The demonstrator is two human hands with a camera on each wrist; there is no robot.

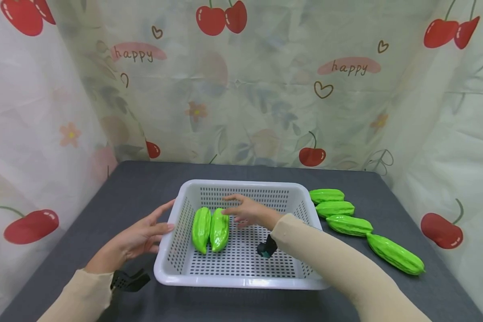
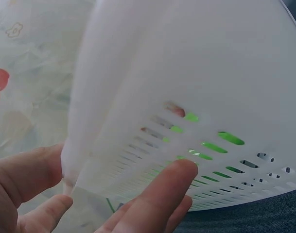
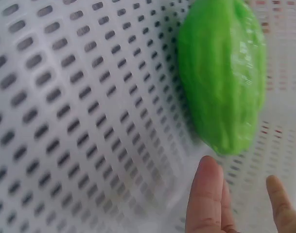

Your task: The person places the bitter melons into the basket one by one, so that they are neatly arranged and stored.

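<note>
A white perforated plastic basket [image 1: 249, 281] sits on the dark table. Inside, toward its left side, two green ridged bitter melons [image 1: 201, 230] lie side by side; the right one [image 1: 219, 232] is partly under my right fingertips in the head view. My right hand [image 1: 251, 212] is over the basket with fingers spread and nothing held. In the right wrist view, its fingers stand apart just beyond the tip of a bitter melon [image 3: 220, 77]. My left hand [image 1: 138, 235] touches the basket's left rim, its fingers fairly straight along the outer wall [image 2: 211, 63].
Several more bitter melons [image 1: 348, 225] lie in a slanting row on the table [image 1: 145, 188], right of the basket. Cherry-printed curtains [image 1: 241, 89] hang behind and at both sides. My right forearm crosses the basket's right rim.
</note>
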